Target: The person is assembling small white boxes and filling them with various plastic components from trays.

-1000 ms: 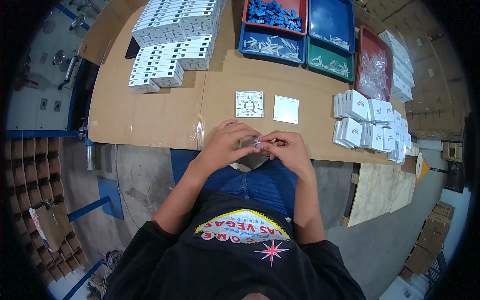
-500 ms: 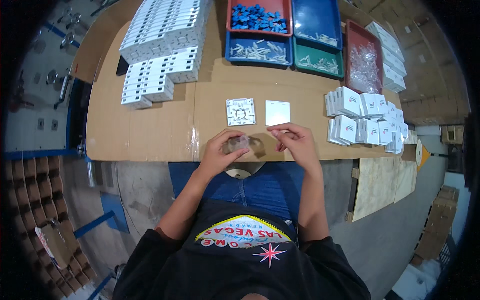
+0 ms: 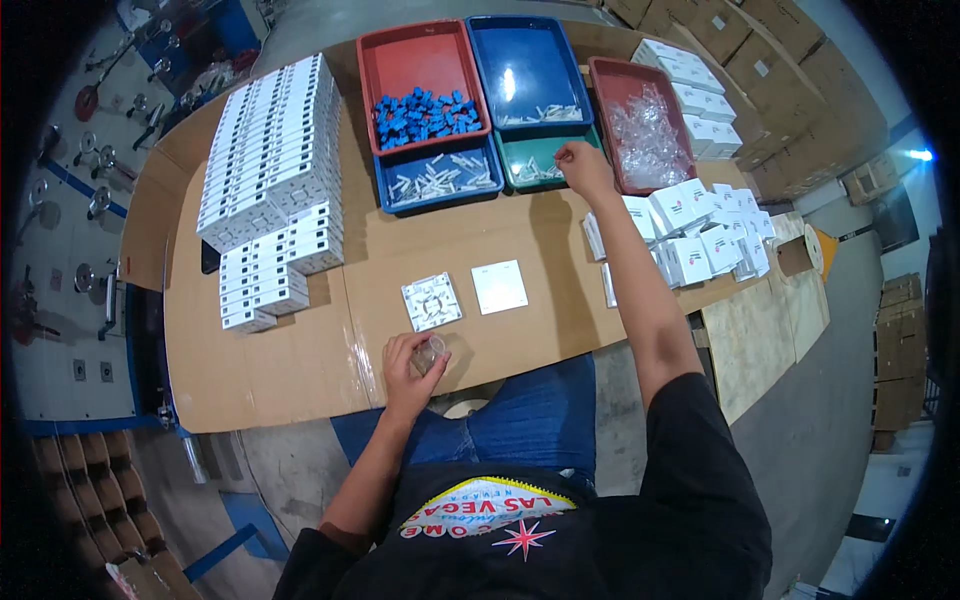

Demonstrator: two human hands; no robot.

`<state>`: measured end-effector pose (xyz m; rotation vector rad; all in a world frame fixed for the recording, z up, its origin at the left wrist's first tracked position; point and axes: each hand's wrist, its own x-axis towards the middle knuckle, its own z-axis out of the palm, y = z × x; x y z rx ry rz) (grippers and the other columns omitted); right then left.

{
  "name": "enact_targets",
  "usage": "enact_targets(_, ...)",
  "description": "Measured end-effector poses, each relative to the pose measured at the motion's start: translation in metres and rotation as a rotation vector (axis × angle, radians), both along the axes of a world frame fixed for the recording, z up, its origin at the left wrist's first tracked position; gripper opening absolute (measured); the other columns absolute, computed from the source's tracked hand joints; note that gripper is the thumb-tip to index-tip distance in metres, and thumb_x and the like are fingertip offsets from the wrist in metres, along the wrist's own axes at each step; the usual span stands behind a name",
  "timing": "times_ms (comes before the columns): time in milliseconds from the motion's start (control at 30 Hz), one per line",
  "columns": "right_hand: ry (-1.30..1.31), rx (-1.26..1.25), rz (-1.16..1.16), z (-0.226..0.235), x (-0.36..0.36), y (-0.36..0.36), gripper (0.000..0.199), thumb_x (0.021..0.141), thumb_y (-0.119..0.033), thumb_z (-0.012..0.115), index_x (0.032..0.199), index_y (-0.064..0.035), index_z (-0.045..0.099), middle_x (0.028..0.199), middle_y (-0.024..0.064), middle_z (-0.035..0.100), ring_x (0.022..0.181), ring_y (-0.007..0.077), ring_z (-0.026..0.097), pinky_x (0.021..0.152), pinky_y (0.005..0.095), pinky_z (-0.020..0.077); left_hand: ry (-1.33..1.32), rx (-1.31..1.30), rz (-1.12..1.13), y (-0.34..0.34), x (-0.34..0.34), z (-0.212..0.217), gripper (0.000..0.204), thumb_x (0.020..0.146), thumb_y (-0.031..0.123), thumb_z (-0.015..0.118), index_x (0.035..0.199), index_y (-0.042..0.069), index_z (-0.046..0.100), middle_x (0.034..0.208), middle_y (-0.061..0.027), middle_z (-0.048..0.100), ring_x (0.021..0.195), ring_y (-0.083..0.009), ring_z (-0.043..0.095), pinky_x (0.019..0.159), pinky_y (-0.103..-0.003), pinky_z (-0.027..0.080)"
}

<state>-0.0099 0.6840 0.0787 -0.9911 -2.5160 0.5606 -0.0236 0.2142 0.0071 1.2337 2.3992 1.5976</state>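
L hand (image 3: 403,376) is curled round a small clear plastic cup-shaped piece (image 3: 429,352) & clamped on it, thumb at abt 4 o'clock of it, fingers at 9; piece is held near the table's front edge. R hand (image 3: 588,172) is stretched out at abt 1 o'clock from L hand, over the 2 o'clock part of a shallow green plastic tray (image 3: 512,150) w/ thin whitish sticks (image 3: 532,172) in it. Its thumb & fingers are bunched; can't tell if they're closed on a stick or slightly apart.

White square plastic base w/ moulded insides (image 3: 432,302) lies on brown cardboard tabletop (image 3: 300,370) at 1 o'clock from L hand, near the fingertips. Flat white square plate (image 3: 498,287) is just beside it at 3, not touching.

Round the green tray: shallow blue plastic tray (image 3: 445,205) w/ more sticks at 9 o'clock; larger blue plastic tray (image 3: 520,70) at 12; red plastic tray (image 3: 415,65) w/ small bright-blue parts (image 3: 425,118) at 10; long red plastic tray (image 3: 622,84) w/ clear plastic pieces (image 3: 650,140) at 2.

Tall stack of white boxy units (image 3: 270,180) at 10 from the base; white square packets (image 3: 690,260) btwn 2 & 3 from the plate, partly behind R forearm.
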Motion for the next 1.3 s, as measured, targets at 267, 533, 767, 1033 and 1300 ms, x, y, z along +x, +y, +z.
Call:
enact_targets(267, -0.163, 0.092, 0.029, -0.034, -0.052, 0.004, 0.02, 0.085, -0.026, 0.076, 0.099, -0.0124, 0.077, 0.1, 0.0136, 0.076, 0.097, 0.0351, 0.072, 0.083, 0.0474, 0.0568, -0.019, -0.024, 0.03, 0.002, -0.001, 0.006, 0.037, 0.074, 0.011, 0.086, 0.107, 0.005, 0.068, 0.099, -0.0095, 0.068, 0.091, -0.0267, 0.063, 0.083, -0.038, 0.047)
enact_targets(533, -0.055, -0.157, -0.093, -0.052, -0.066, 0.019, 0.018, 0.081, -0.021, 0.071, 0.096, -0.012, 0.078, 0.1, 0.0174, 0.076, 0.099, 0.0368, 0.072, 0.085, 0.0472, 0.0576, -0.006, -0.038, 0.018, 0.004, 0.001, 0.008, 0.038, 0.074, 0.012, 0.086, 0.108, 0.006, 0.069, 0.101, -0.009, 0.069, 0.093, -0.0257, 0.064, 0.085, -0.038, 0.045)
enact_targets(767, 0.184, -0.176, -0.074, -0.049, -0.054, 0.021, 0.02, 0.082, -0.023, 0.073, 0.098, -0.0131, 0.079, 0.101, 0.0178, 0.075, 0.099, 0.0379, 0.07, 0.085, 0.0457, 0.0557, -0.007, -0.034, 0.05, 0.0, 0.003, 0.003, 0.038, 0.074, 0.012, 0.086, 0.108, 0.005, 0.069, 0.1, -0.0095, 0.069, 0.092, -0.0267, 0.064, 0.084, -0.038, 0.046)
enact_targets(1033, 0.559, -0.234, 0.051, -0.014, -0.013, -0.042, 0.018, 0.091, -0.014, 0.075, 0.106, -0.0045, 0.077, 0.095, 0.0085, 0.077, 0.076, 0.0112, 0.066, 0.068, 0.0268, 0.0505, -0.007, -0.056, 0.09, 0.002, 0.0, 0.011, 0.036, 0.076, 0.019, 0.086, 0.106, 0.006, 0.071, 0.098, -0.0085, 0.07, 0.092, -0.0267, 0.065, 0.085, -0.038, 0.046)
enact_targets(1300, 0.388, -0.862, 0.253, -0.014, 0.066, -0.242, 0.012, 0.091, -0.004, 0.075, 0.102, -0.0014, 0.072, 0.09, 0.001, 0.07, 0.069, 0.0038, 0.056, 0.06, 0.0202, 0.0458, -0.016, -0.025, 0.074, 0.005, -0.003, 0.01, 0.037, 0.076, 0.022, 0.087, 0.107, 0.008, 0.072, 0.099, -0.0066, 0.071, 0.093, -0.0258, 0.066, 0.086, -0.038, 0.046)
